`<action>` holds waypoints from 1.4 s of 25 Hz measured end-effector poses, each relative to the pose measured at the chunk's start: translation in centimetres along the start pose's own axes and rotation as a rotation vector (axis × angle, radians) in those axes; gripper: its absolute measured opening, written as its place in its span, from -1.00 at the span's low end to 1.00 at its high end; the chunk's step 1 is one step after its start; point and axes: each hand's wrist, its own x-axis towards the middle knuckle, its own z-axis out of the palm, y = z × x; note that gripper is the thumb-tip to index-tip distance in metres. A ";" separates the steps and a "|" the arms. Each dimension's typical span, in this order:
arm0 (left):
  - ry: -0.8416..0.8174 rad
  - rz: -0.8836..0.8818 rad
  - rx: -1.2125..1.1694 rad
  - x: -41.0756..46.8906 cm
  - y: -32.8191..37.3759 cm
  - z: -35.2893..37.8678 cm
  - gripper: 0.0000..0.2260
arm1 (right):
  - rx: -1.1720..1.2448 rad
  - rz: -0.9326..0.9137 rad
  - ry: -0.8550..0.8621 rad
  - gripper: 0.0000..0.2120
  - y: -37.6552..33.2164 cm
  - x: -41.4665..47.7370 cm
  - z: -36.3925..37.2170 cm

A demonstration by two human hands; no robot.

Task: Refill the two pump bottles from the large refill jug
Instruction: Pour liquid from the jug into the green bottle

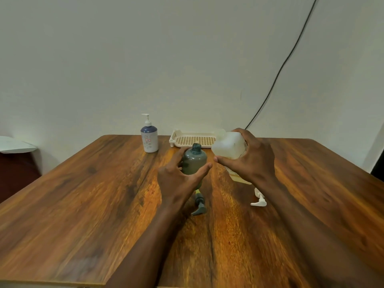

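Observation:
A grey-green pump bottle [194, 160] stands upright at the table's middle with its neck uncapped. My left hand [178, 176] wraps around its left side. The translucent white refill jug [228, 147] is tilted to the left, its spout near the bottle's mouth, gripped by my right hand [252, 159]. A grey-green pump head [200, 206] lies on the table in front of the bottle. A white pump head [259, 199] lies under my right wrist. A second bottle [149, 138], white with a blue top and its white pump fitted, stands at the back left.
A cream perforated tray [193, 140] sits at the table's back edge against the wall. The wooden table [83, 194] fills the view. A black cable [280, 69] hangs down the wall at right. A white object [14, 144] lies off the table's left side.

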 end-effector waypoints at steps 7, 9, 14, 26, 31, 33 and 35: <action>-0.030 -0.005 -0.015 -0.2 -1.1 0.3 -0.31 | -0.082 -0.055 -0.005 -0.17 0.4 -1.0 3.2; -0.035 -0.001 0.001 -0.2 -0.9 0.4 -0.31 | -0.118 -0.090 0.004 -0.17 0.5 -0.9 3.3; -0.042 0.005 -0.012 -0.7 -0.1 0.6 -0.33 | -0.171 -0.106 0.040 -0.19 0.5 -0.8 2.8; -0.103 0.027 0.034 -1.1 -0.4 0.9 -0.30 | -0.245 -0.151 0.053 -0.24 0.3 -1.0 2.9; -0.105 0.030 0.040 -1.1 -0.5 0.9 -0.29 | -0.264 -0.173 0.063 -0.24 0.4 -1.0 2.8; -0.107 0.029 0.045 -1.2 -0.5 0.9 -0.29 | -0.270 -0.180 0.073 -0.26 0.4 -1.0 2.7; -0.110 0.029 0.051 -1.2 -0.4 0.9 -0.28 | -0.283 -0.183 0.076 -0.27 0.5 -0.9 2.7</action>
